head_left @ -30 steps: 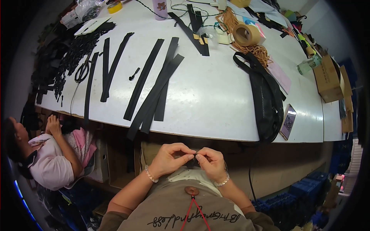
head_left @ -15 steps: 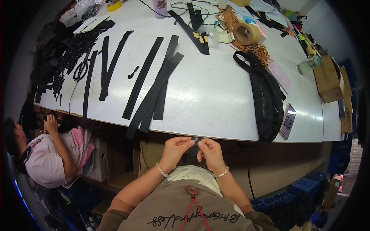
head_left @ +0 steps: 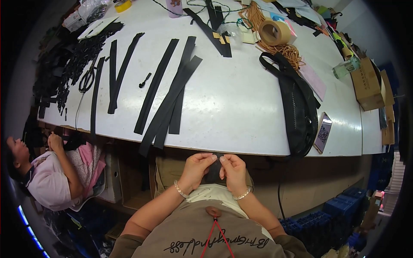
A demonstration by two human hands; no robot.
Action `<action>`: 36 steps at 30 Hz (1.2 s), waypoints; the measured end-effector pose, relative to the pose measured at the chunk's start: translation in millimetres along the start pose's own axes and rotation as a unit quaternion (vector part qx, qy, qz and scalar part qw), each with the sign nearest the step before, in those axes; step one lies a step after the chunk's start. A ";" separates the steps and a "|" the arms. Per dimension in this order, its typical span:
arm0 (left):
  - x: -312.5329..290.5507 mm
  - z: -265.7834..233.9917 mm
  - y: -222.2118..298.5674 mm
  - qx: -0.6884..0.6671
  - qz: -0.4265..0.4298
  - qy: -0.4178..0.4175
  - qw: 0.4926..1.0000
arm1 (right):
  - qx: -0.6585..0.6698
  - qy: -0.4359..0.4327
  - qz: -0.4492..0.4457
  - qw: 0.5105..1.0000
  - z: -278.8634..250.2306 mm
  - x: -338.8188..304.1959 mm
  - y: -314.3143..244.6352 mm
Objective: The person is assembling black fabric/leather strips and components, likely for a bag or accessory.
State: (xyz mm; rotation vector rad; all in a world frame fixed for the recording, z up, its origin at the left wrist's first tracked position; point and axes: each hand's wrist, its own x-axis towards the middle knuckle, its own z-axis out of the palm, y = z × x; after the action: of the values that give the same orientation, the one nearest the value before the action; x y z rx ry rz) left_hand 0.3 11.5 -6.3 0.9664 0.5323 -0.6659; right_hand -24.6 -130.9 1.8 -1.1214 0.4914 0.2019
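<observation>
We note both hands near each other with a narrow gap between: the left hand and right hand each pinch a dark piece in front of the near edge of the worktop. It appears to be strip material, though the fingers hide much of it. We record crossed black strips leftward, and a phone just beside a black bag rightward.
</observation>
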 end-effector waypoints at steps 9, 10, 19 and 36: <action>0.1 5.8 -7.1 -0.109 0.029 -0.016 0.994 | 0.006 0.037 -0.046 0.998 8.0 -4.6 5.3; -0.2 5.7 -6.6 -0.112 0.032 -0.015 0.993 | 0.013 0.044 -0.046 0.998 10.1 -5.1 6.2; 3.8 0.1 -6.7 -0.087 0.030 -0.020 0.996 | 0.041 0.101 -0.045 0.993 19.2 -1.9 9.5; -9.5 10.5 7.9 -0.070 0.015 -0.022 0.997 | 0.042 0.011 0.009 0.999 5.1 -5.4 -5.8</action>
State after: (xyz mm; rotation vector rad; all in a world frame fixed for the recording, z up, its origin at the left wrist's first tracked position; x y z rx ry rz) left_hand 0.6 8.0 9.5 0.8252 0.5177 -0.6128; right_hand -25.6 -128.3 10.9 -1.0389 0.5248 0.1846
